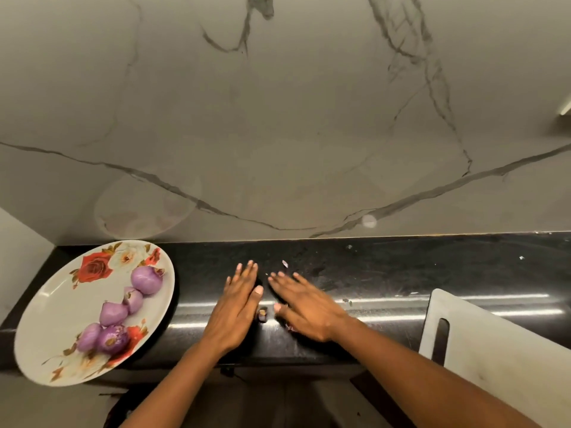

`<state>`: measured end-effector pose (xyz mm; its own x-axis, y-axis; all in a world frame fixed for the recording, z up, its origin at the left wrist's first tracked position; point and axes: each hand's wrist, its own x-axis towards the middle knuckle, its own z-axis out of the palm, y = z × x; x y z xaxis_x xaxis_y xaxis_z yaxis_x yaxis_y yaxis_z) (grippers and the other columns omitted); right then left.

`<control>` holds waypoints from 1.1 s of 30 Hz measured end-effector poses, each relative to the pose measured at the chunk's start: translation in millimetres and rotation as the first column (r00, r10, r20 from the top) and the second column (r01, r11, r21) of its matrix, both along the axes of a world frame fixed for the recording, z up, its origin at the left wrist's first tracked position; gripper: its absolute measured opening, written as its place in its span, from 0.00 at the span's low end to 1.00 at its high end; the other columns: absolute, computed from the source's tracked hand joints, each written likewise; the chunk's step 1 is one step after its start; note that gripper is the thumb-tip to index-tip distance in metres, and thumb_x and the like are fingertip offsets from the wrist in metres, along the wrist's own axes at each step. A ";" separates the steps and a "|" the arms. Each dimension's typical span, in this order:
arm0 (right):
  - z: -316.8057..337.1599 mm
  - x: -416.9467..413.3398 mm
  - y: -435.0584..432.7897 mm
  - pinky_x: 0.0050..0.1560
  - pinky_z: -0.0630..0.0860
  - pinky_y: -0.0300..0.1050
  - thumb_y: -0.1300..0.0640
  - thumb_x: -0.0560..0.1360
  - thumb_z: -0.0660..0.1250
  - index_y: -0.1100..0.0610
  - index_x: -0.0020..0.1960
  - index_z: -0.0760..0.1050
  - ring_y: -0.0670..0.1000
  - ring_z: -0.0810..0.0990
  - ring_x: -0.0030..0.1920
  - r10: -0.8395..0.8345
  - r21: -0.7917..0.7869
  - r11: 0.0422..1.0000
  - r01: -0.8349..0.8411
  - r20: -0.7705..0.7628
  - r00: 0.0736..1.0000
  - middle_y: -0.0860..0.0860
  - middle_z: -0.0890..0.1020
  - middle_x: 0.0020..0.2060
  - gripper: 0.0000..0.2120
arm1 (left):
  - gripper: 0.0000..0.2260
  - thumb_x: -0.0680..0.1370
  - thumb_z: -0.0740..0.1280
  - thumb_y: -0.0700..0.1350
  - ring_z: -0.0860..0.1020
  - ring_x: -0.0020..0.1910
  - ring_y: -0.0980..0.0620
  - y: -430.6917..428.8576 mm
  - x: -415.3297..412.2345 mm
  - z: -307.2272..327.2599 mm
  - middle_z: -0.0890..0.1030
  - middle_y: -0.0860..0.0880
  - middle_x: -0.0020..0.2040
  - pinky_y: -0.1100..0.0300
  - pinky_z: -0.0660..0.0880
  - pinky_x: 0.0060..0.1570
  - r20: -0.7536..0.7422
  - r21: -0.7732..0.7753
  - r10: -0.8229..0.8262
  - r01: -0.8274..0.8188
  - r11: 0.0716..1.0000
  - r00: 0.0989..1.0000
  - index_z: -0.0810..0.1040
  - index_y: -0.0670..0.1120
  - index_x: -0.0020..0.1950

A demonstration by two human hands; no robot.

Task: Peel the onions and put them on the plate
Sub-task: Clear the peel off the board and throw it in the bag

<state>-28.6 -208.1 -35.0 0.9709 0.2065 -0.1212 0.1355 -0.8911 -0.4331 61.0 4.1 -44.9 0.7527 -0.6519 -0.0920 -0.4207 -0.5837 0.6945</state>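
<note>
Lying flat on the desk, the left hand and right hand have released, straight fingers, with peeled onions on the plate to their left.

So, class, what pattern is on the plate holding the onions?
Red and white roses with brown leaves on the white plate; head view.

A single wide-angle camera is sitting on the person's head, looking forward and down. It is facing the marble wall squarely, hovering close above the black counter.
</note>
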 end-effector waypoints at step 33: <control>-11.4 -82.1 -15.0 0.83 0.36 0.53 0.32 0.85 0.39 0.48 0.85 0.37 0.42 0.30 0.82 -0.347 -0.161 0.926 0.342 -0.005 0.938 0.44 0.37 0.84 0.35 | 0.31 0.84 0.31 0.65 0.28 0.80 0.60 -42.2 -64.3 -7.0 0.34 0.57 0.84 0.48 0.29 0.81 0.235 0.310 -0.033 -0.043 0.950 0.971 0.34 0.53 0.84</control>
